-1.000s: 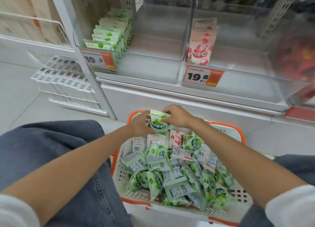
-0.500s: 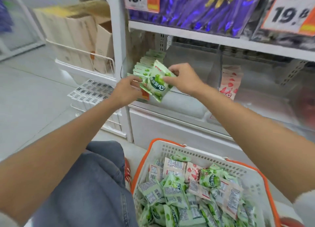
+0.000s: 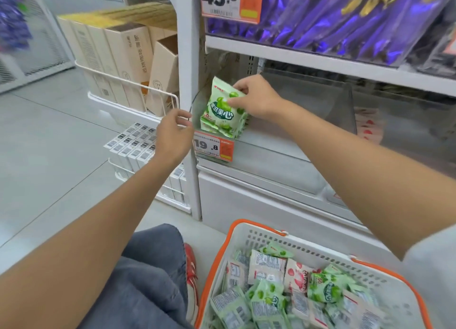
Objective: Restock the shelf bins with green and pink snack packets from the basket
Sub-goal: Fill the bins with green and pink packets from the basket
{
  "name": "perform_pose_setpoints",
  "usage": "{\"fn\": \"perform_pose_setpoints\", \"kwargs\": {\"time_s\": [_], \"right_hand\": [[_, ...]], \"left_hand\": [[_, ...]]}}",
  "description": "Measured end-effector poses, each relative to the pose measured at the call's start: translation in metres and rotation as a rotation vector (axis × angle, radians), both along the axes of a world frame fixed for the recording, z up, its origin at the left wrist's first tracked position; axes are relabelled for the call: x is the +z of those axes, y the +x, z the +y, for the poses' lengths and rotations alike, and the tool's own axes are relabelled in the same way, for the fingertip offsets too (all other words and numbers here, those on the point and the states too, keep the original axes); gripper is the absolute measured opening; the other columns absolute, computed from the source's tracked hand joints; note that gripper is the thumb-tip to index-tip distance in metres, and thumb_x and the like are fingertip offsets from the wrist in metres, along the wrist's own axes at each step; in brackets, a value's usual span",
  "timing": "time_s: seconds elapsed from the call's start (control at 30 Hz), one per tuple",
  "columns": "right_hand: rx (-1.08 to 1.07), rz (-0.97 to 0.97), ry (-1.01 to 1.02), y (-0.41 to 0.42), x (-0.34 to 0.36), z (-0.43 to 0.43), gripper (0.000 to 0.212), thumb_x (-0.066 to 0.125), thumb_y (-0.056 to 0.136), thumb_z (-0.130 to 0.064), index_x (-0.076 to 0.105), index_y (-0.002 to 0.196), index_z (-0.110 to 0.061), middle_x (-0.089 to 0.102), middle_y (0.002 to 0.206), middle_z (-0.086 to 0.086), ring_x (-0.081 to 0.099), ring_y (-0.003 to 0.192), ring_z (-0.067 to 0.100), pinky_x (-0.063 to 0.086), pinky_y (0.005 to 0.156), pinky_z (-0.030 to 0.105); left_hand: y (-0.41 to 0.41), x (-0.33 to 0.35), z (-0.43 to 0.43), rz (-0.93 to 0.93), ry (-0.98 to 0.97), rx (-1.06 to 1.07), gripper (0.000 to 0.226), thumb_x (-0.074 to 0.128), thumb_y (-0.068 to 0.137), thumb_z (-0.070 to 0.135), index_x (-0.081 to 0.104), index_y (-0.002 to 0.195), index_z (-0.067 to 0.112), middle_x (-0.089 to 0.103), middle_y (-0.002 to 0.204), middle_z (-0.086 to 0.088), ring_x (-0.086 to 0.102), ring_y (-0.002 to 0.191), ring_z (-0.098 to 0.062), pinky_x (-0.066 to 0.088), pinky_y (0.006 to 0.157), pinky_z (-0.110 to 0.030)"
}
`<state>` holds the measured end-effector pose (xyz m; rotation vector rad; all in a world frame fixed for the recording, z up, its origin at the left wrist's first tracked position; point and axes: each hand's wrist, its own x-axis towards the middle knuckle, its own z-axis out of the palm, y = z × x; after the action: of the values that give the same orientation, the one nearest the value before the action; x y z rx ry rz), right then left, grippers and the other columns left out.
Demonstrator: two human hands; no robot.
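Green and glossy, the packet point(image 3: 225, 111) is being pinched at its upper edge by the right hand point(image 3: 256, 99), thumb on the printed face and fingers curling behind. The grasp is standing the packet upright with its face outward, evidently so that it fronts the row.

The packet is sitting directly under that hand, in the front left corner of the clear bin point(image 3: 283, 141) and just above the price tag point(image 3: 213, 144). More green edges are showing low behind it.

The left hand point(image 3: 172, 136) is hovering just left of the packet, at the bin's corner beside the white post point(image 3: 188, 57). Its fingers are curling inward, but it cannot be told whether they are gripping the bin wall or nothing. If gripping, it is probably steadying the bin.

Below the right forearm, the basket point(image 3: 318, 256) is carrying plenty of loose stock point(image 3: 266, 301), so the restocking is judged far from complete. Pink packets point(image 3: 369, 126) are standing well right of the right hand, in the next bin.
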<state>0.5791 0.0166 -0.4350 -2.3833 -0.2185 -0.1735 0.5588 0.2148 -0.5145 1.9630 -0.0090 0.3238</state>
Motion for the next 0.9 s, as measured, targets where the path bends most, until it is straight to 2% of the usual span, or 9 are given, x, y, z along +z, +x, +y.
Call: {"fn": "perform_pose_setpoints", "kwargs": {"time_s": [0.1,0.2,0.33,0.4,0.47,0.6,0.7,0.8,0.9], "right_hand": [[0.096,0.090,-0.142,-0.003,-0.019,0.008,0.014,0.072,0.085,-0.017,0.069,0.082,-0.004,0.056,0.071,0.003,0.048,0.062,0.013,0.036,0.058,0.028],[0.120,0.104,-0.284,-0.005,-0.045,0.015,0.027,0.070,0.086,-0.020,0.058,0.073,0.001,0.041,0.069,0.008,0.036,0.065,0.017,0.023,0.059,0.032],[0.070,0.111,-0.146,-0.002,-0.043,0.007,0.033,0.066,0.089,-0.029,0.065,0.074,0.000,0.048,0.067,0.008,0.042,0.064,0.018,0.030,0.059,0.031],[-0.049,0.048,-0.045,0.003,-0.040,-0.002,0.025,0.063,0.091,-0.028,0.072,0.085,-0.006,0.064,0.080,0.005,0.056,0.074,0.017,0.043,0.066,0.030],[-0.077,0.079,-0.093,0.007,-0.042,-0.007,0.019,0.067,0.089,-0.025,0.072,0.097,-0.009,0.066,0.093,0.003,0.059,0.084,0.016,0.046,0.071,0.027],[-0.034,0.202,-0.086,0.011,-0.054,-0.003,0.010,0.066,0.089,-0.010,0.073,0.093,-0.004,0.066,0.085,0.004,0.058,0.070,0.016,0.051,0.062,0.027],[-0.102,0.097,0.027,0.014,-0.057,-0.004,0.009,0.066,0.086,-0.003,0.074,0.085,-0.001,0.068,0.074,0.006,0.061,0.065,0.017,0.058,0.072,0.035],[-0.115,0.128,0.053,0.010,-0.062,-0.003,0.011,0.064,0.087,-0.001,0.072,0.088,0.006,0.070,0.081,0.015,0.066,0.065,0.019,0.061,0.069,0.032],[-0.164,0.235,0.197,0.004,-0.060,0.000,0.020,0.066,0.089,-0.011,0.067,0.085,0.008,0.067,0.087,0.016,0.065,0.068,0.019,0.061,0.069,0.031]], "left_hand": [[0.001,0.002,0.000,-0.054,0.020,0.005,0.024,0.055,0.091,0.007,0.057,0.110,0.022,0.059,0.100,0.007,0.057,0.074,-0.009,0.046,0.061,-0.025],[0.009,0.008,0.000,-0.142,0.194,-0.118,0.031,0.054,0.096,0.016,0.056,0.125,0.024,0.056,0.118,0.008,0.055,0.076,-0.009,0.050,0.075,-0.029],[0.025,0.016,-0.001,-0.065,0.403,-0.359,0.030,0.056,0.098,0.025,0.062,0.128,0.024,0.059,0.131,0.002,0.056,0.105,-0.014,0.047,0.099,-0.041],[0.031,0.023,-0.001,-0.042,0.510,-0.394,0.025,0.058,0.097,0.028,0.067,0.120,0.023,0.063,0.124,0.000,0.055,0.103,-0.014,0.046,0.097,-0.038],[0.035,0.031,-0.002,-0.049,0.575,-0.409,0.023,0.060,0.095,0.030,0.070,0.114,0.022,0.065,0.118,0.002,0.054,0.096,-0.012,0.045,0.090,-0.032],[0.040,0.040,-0.007,-0.038,0.643,-0.475,0.020,0.064,0.093,0.029,0.073,0.107,0.018,0.069,0.112,0.001,0.060,0.105,-0.016,0.048,0.095,-0.037],[0.042,0.040,-0.007,-0.020,0.712,-0.476,0.018,0.065,0.093,0.029,0.074,0.103,0.018,0.070,0.101,0.002,0.062,0.085,-0.013,0.051,0.085,-0.035],[0.043,0.037,-0.008,-0.013,0.877,-0.420,0.019,0.061,0.095,0.035,0.074,0.103,0.023,0.071,0.099,0.004,0.062,0.081,-0.014,0.053,0.081,-0.037],[0.040,0.029,-0.010,-0.021,0.823,-0.346,0.021,0.059,0.095,0.037,0.074,0.102,0.025,0.072,0.101,0.005,0.064,0.089,-0.017,0.054,0.081,-0.039]]}}
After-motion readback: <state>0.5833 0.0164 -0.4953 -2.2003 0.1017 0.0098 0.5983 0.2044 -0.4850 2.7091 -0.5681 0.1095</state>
